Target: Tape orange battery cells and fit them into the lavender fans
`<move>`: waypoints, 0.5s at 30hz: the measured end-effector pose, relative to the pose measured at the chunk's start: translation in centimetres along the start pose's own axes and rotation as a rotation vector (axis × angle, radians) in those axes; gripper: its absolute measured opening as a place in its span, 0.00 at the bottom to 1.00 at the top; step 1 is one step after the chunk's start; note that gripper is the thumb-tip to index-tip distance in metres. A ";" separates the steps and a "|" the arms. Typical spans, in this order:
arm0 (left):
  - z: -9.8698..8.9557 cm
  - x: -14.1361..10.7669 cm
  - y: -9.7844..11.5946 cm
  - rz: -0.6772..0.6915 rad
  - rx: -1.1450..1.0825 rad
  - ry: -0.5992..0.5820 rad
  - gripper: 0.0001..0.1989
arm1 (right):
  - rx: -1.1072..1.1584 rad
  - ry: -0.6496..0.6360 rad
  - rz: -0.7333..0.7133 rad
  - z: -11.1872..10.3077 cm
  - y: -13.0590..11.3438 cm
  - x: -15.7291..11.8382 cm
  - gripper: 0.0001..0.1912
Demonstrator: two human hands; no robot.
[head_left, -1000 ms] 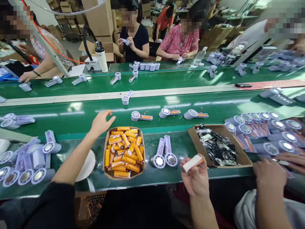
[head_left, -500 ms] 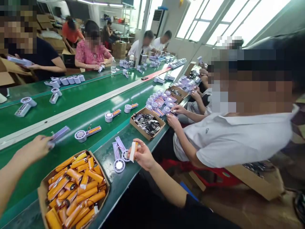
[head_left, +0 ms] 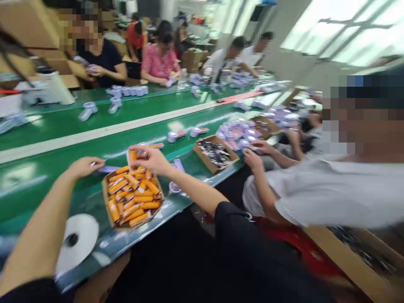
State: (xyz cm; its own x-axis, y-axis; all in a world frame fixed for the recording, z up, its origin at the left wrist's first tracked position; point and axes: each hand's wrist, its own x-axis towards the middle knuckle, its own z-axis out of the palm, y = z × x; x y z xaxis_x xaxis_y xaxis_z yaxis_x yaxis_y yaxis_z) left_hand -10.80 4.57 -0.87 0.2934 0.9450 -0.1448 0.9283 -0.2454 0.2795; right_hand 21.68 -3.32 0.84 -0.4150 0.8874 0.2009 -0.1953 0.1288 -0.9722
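My left hand (head_left: 82,166) is closed on one end of a lilac fan handle (head_left: 109,169), at the far left corner of a cardboard box (head_left: 106,201). Orange wrapped batteries (head_left: 143,198) fill that box in a loose heap. Above its far edge, my right hand (head_left: 154,160) pinches a single orange battery (head_left: 133,157) with a white strip along its side. Lilac fan bodies (head_left: 178,165) lie on the bench just beyond my right forearm, partly hidden by it.
A white roll (head_left: 90,231) lies by my left forearm. Fan bodies (head_left: 173,136) with orange batteries sit on the green belt (head_left: 126,130). To the right, a box of dark small parts (head_left: 216,153) stands before a co-worker's hands (head_left: 254,158). More people sit across the belt.
My right hand has brought the battery leftward from the bench edge to above the battery box. My left hand has lowered the fan handle beside the box. The view has swung left.
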 end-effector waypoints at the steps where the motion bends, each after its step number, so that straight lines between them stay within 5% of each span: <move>1: 0.1 -0.4 0.5 -0.024 -0.021 0.000 0.30 | -0.111 -0.033 0.000 0.5 0.5 1.9 0.37; 7: 2.5 -0.6 0.4 -0.189 -0.038 0.059 0.17 | -0.928 -0.205 0.016 4.7 4.7 9.5 0.26; 15: 2.0 -1.2 1.8 -0.116 -0.042 0.070 0.16 | -1.276 -0.389 0.043 6.3 4.3 9.9 0.23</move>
State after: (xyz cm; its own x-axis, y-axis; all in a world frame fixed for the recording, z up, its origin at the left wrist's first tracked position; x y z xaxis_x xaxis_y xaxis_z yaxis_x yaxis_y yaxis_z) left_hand -9.03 2.51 -2.09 0.1667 0.9796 -0.1122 0.9442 -0.1258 0.3043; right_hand 11.11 3.22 -0.60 -0.6664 0.7453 -0.0194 0.6985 0.6150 -0.3659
